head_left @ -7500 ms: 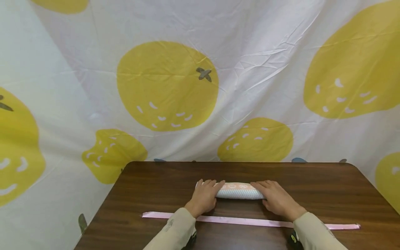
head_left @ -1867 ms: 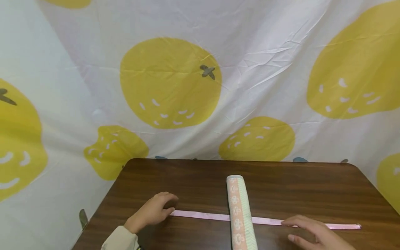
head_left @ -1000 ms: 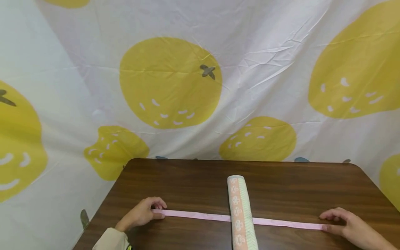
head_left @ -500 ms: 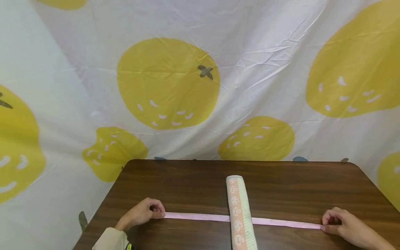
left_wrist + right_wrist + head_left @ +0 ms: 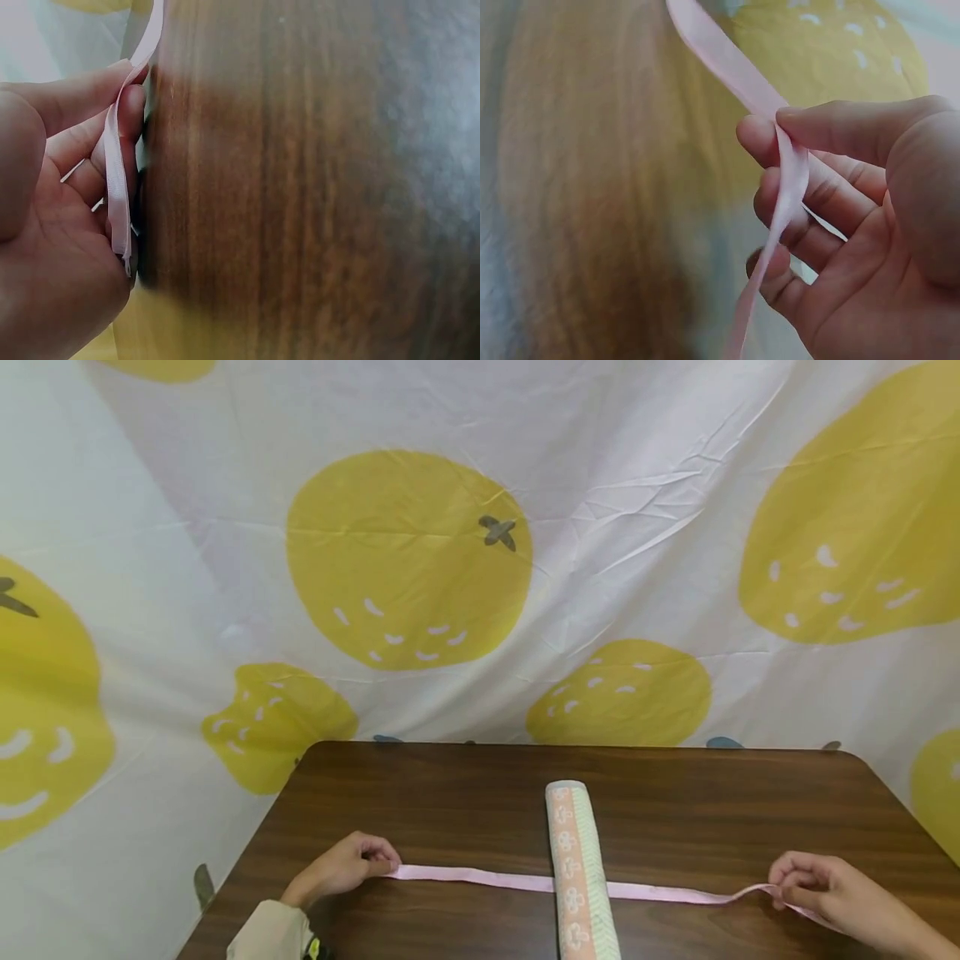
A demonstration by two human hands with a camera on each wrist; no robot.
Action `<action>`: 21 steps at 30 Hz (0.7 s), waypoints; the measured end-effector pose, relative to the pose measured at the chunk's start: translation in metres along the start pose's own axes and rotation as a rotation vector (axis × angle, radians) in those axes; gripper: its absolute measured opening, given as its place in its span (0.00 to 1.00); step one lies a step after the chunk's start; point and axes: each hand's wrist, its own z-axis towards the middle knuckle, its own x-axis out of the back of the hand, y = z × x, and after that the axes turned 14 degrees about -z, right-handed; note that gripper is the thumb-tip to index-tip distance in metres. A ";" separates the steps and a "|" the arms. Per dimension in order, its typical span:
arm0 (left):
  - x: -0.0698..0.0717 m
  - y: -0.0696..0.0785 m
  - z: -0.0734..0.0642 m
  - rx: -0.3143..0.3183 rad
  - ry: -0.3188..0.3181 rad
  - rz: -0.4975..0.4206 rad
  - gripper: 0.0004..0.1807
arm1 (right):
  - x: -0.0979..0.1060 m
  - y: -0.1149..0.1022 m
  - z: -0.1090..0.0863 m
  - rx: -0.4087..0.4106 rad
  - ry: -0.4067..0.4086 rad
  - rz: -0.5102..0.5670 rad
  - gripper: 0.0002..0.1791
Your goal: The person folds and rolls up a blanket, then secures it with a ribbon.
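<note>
A pink ribbon (image 5: 660, 893) runs crosswise over the table and passes beneath a rolled towel (image 5: 581, 868), white with a peach band of pale flower shapes. At the ribbon's left part, my left hand (image 5: 348, 866) pinches it between thumb and forefinger; in the left wrist view its tail (image 5: 116, 187) hangs down across the fingers. On the other side my right hand (image 5: 828, 889) pinches the ribbon and lifts it slightly off the wood. The right wrist view shows the loose ribbon end (image 5: 789, 184) trailing down past the curled fingers.
The dark brown wooden table (image 5: 450, 802) has rounded far corners. Behind it hangs a white cloth (image 5: 600, 527) printed with large yellow fruit. The towel roll lies lengthwise between the two hands.
Earlier both hands were on the towel, which lay crosswise behind the ribbon; now it lies lengthwise over it. The hands have since spread apart, pinched the ribbon and raised its right part.
</note>
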 end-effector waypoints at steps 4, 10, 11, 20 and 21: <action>0.000 -0.001 0.001 0.009 -0.008 -0.002 0.05 | 0.006 -0.010 0.001 0.013 -0.004 0.060 0.07; 0.000 0.000 0.001 0.032 -0.009 -0.017 0.05 | 0.019 -0.028 0.007 0.055 -0.031 0.115 0.13; 0.000 0.000 0.001 0.034 -0.010 -0.020 0.05 | 0.021 -0.031 0.008 0.053 -0.035 0.117 0.14; -0.001 0.003 0.000 0.036 -0.015 -0.034 0.05 | 0.029 -0.044 0.011 0.067 0.006 -0.154 0.14; -0.001 0.003 0.000 0.037 -0.015 -0.035 0.06 | 0.029 -0.043 0.012 0.065 0.005 -0.167 0.14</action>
